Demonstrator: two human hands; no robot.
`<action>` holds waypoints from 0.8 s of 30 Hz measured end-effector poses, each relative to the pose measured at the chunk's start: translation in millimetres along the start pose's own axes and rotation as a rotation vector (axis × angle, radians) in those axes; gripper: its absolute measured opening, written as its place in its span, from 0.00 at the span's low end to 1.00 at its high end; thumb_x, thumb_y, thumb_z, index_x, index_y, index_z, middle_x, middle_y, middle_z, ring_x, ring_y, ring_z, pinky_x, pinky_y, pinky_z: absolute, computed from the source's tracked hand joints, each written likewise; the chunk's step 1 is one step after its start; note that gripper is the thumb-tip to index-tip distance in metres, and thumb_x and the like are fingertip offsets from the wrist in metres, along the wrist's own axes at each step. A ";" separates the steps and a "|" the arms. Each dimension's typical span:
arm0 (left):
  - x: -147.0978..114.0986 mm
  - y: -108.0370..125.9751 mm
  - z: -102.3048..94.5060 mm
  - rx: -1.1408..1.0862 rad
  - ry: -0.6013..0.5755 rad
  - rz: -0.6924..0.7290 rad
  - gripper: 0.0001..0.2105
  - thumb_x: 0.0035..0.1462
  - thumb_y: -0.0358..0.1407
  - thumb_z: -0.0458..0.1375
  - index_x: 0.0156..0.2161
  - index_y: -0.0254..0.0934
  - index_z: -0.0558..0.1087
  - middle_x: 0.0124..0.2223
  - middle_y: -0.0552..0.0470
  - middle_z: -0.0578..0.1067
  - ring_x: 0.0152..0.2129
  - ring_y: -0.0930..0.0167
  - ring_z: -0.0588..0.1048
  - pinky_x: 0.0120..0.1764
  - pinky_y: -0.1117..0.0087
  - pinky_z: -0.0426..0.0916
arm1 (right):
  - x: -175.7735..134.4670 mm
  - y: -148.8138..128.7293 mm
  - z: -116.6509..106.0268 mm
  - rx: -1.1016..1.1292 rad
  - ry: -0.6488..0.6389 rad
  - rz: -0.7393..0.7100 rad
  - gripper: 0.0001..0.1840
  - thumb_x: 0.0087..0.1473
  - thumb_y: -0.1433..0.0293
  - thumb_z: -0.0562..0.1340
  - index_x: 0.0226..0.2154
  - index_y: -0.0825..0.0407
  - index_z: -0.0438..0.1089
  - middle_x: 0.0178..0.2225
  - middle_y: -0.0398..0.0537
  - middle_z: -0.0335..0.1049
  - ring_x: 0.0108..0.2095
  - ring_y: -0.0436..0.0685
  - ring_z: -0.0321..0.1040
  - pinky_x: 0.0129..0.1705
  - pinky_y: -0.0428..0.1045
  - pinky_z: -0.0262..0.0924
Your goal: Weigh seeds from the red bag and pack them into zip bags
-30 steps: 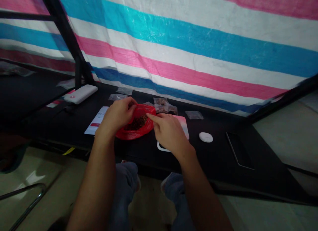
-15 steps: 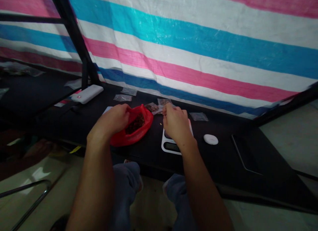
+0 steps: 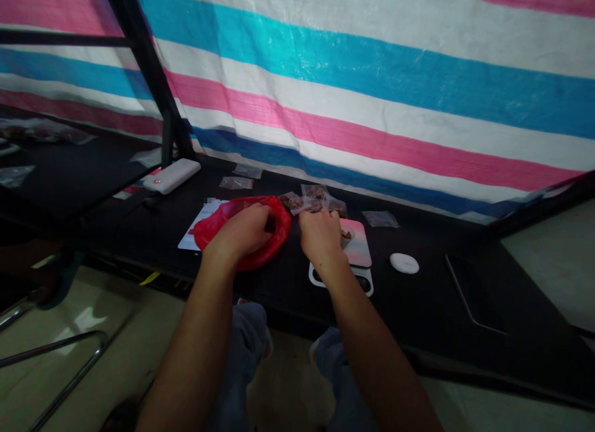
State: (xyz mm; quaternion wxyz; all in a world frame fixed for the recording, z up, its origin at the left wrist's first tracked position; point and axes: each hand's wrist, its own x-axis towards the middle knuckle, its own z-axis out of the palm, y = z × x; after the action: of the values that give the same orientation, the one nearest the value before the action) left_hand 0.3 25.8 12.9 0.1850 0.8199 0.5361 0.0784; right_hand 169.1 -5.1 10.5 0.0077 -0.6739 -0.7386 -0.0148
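My left hand (image 3: 248, 230) reaches into a red plastic bag (image 3: 218, 227), its fingers bent together and the fingertips lost in the dark opening. Whatever those fingers hold is hidden. My right hand (image 3: 321, 233) is closed over the left part of a white kitchen scale (image 3: 318, 276) with a pinkish top plate (image 3: 360, 252). Beside its outer edge, a small pale holder with brown bits (image 3: 346, 235) rests on the plate, partly covered by the hand. I cannot make out what the right fingers grip. Small clear bags of brown pieces (image 3: 316, 199) lie just beyond.
Flat clear bags (image 3: 381, 219) lie on the black table (image 3: 288, 283). A round white case (image 3: 404, 263) and a dark phone (image 3: 474, 292) are at right. A white power bank (image 3: 174, 175) sits at left, near a printed sheet (image 3: 188, 240). A striped tarp (image 3: 348, 103) hangs behind.
My left hand has gone from the red bag's left rim into its opening. My right hand has shifted left across the scale, uncovering the top plate and the brown bits.
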 end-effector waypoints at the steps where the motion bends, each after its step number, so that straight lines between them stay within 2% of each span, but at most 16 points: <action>1: 2.5 -1.8 2.7 0.022 0.010 -0.028 0.14 0.53 0.28 0.58 0.44 0.38 0.80 0.48 0.42 0.83 0.43 0.61 0.81 0.46 0.65 0.74 | 0.0 -1.3 0.5 0.001 -0.002 -0.006 0.19 0.64 0.79 0.54 0.48 0.58 0.78 0.48 0.65 0.80 0.54 0.70 0.72 0.50 0.59 0.55; 3: 5.9 -4.9 6.5 0.061 0.014 -0.047 0.12 0.54 0.30 0.60 0.44 0.37 0.80 0.50 0.40 0.82 0.45 0.59 0.81 0.47 0.64 0.74 | 0.1 -4.4 1.9 0.004 -0.008 -0.023 0.19 0.65 0.78 0.54 0.47 0.58 0.79 0.48 0.65 0.80 0.55 0.70 0.71 0.50 0.59 0.55; 6: 8.6 -7.5 9.4 0.062 -0.001 -0.008 0.12 0.55 0.30 0.59 0.44 0.40 0.80 0.50 0.42 0.83 0.45 0.60 0.81 0.48 0.65 0.74 | -0.5 -7.7 1.6 0.006 -0.015 -0.059 0.19 0.65 0.78 0.53 0.45 0.59 0.80 0.47 0.67 0.80 0.55 0.70 0.72 0.50 0.58 0.56; 9: 9.0 -7.8 10.4 0.042 0.001 0.003 0.14 0.55 0.30 0.59 0.46 0.41 0.81 0.49 0.43 0.83 0.43 0.60 0.81 0.47 0.65 0.74 | -4.8 -0.8 -8.0 0.032 -0.004 -0.080 0.18 0.63 0.77 0.56 0.46 0.57 0.81 0.46 0.64 0.81 0.52 0.68 0.73 0.50 0.58 0.58; 13: 7.3 -6.4 10.2 -0.011 -0.042 0.046 0.18 0.54 0.25 0.56 0.46 0.40 0.81 0.49 0.44 0.84 0.45 0.61 0.81 0.48 0.67 0.73 | -17.7 32.1 -32.5 0.112 0.058 -0.013 0.17 0.64 0.73 0.58 0.45 0.50 0.82 0.46 0.58 0.82 0.50 0.67 0.75 0.48 0.56 0.59; 16: 7.8 -4.9 11.8 -0.043 -0.072 0.082 0.23 0.51 0.21 0.54 0.48 0.40 0.81 0.51 0.45 0.84 0.47 0.62 0.81 0.51 0.68 0.72 | -28.1 61.8 -44.5 0.191 0.072 0.082 0.15 0.63 0.73 0.59 0.42 0.49 0.83 0.43 0.54 0.83 0.46 0.64 0.76 0.46 0.54 0.60; 20: 11.5 0.8 16.0 -0.072 -0.038 0.056 0.20 0.55 0.25 0.56 0.50 0.40 0.81 0.52 0.45 0.84 0.48 0.62 0.81 0.53 0.67 0.71 | -33.7 86.3 -41.3 0.293 0.065 0.151 0.12 0.58 0.75 0.63 0.39 0.50 0.83 0.42 0.52 0.83 0.40 0.59 0.77 0.42 0.51 0.61; 24: 12.9 10.1 17.4 -0.063 -0.006 0.033 0.16 0.58 0.28 0.56 0.48 0.39 0.82 0.51 0.43 0.84 0.48 0.61 0.81 0.52 0.67 0.72 | -33.8 94.3 -32.3 0.313 0.030 0.157 0.11 0.59 0.74 0.63 0.38 0.52 0.84 0.40 0.53 0.83 0.39 0.59 0.77 0.41 0.51 0.63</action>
State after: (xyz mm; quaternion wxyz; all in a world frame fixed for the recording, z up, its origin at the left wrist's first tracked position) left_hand 19.9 30.2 -0.1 0.2111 0.8226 0.5192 0.0961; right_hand 265.8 -31.2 42.8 0.1247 -0.7199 -0.6767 0.0910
